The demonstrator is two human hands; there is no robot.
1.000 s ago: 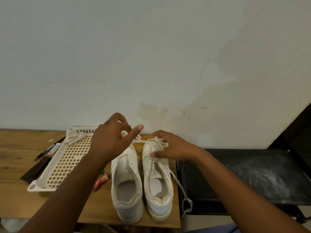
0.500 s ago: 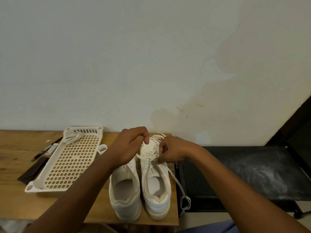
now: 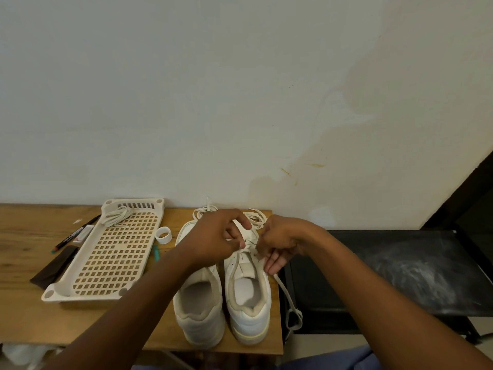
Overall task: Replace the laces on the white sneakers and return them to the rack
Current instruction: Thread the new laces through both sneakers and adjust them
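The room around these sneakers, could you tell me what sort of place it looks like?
Probably a home corner, not a workshop: a stained plaster wall, a small wooden table with sneakers and pens, and a dusty black stand beside it.

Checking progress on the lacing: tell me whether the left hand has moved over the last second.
Yes. The left hand has come down and rightward from above the left sneaker to the right sneaker's lace.

Matt white sneakers, seemingly leather; flat cloth laces; smooth plastic perforated tray; grained wooden table; dusty black shelf.
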